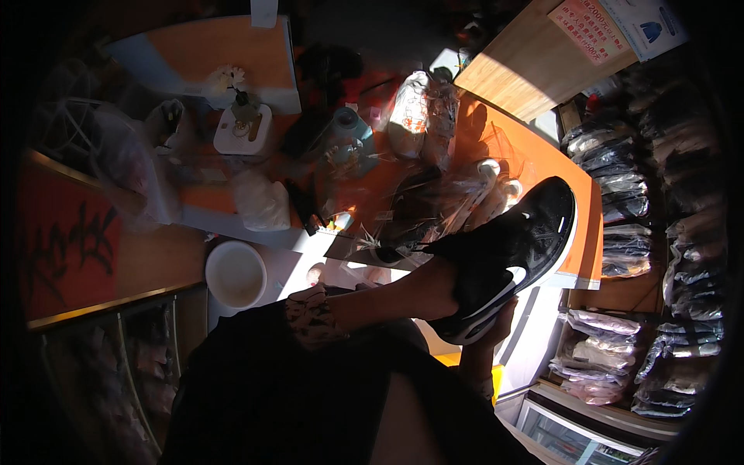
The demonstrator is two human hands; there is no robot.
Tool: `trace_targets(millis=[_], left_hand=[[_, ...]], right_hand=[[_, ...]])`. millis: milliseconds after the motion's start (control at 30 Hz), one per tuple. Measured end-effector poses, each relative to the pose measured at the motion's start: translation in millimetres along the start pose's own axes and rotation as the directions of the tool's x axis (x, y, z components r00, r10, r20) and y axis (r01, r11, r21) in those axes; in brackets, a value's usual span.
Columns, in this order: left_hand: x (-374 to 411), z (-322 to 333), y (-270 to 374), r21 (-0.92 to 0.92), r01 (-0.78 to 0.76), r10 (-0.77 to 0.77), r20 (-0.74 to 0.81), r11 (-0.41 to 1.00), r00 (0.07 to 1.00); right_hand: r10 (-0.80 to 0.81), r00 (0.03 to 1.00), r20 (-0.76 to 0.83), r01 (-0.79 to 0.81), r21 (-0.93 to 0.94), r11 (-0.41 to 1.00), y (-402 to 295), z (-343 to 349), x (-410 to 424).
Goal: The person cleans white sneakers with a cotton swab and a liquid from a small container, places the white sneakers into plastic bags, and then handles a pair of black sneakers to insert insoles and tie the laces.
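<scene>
A black sneaker (537, 232) with a white sole edge and a white swoosh is held up in front of me, its toe pointing to the upper right. My left hand (433, 290) reaches to the shoe's opening; its fingers are hidden in or behind the dark upper. Under the heel and sole, my right hand (503, 324) grips the shoe from below. Just beyond the sneaker, clear plastic wrap (459, 203) and white shoes (488, 171) lie on an orange-topped counter (584, 232).
A white bin (235, 274) stands at the left below the counter. Upon the counter are a plastic-wrapped bundle (411, 113), a white box with a flower vase (243, 131) and a white bag (261, 200). Shelves of plastic-packed garments (619, 192) line the right side.
</scene>
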State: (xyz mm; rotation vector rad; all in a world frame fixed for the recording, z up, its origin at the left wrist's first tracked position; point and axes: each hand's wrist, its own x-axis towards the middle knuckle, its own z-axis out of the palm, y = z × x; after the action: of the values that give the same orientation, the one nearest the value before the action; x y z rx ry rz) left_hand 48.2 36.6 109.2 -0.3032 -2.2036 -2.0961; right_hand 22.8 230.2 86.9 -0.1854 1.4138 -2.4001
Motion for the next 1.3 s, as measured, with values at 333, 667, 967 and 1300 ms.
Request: trace_targets(millis=[333,667,967,1300], left_hand=[[-3.5,21.2,-22.2,0.056,-0.021,0.027,-0.11,0.998,0.994],[-4.1,38.6,-30.0,-0.075,0.144,-0.136,0.11,0.987,0.985],[-5.8,62.3,-78.3,0.021,0.081,-0.083,0.097,0.997,0.992],[0.7,-5.5,-19.9,0.27,0.188,-0.164,-0.11,0.944,0.98]], right_hand=[[0.081,0.996,-0.049,-0.084,-0.049,0.995,7.0,-7.2,-15.8],[0.206,0.978,0.008,-0.204,-0.115,0.972,-4.0,-18.8,-24.8],[0.234,0.946,-0.224,-0.273,-0.166,0.948,3.4,-14.1,-28.7],[0.014,0.979,-0.205,-0.084,-0.34,0.937,-29.9,-15.7,5.7]])
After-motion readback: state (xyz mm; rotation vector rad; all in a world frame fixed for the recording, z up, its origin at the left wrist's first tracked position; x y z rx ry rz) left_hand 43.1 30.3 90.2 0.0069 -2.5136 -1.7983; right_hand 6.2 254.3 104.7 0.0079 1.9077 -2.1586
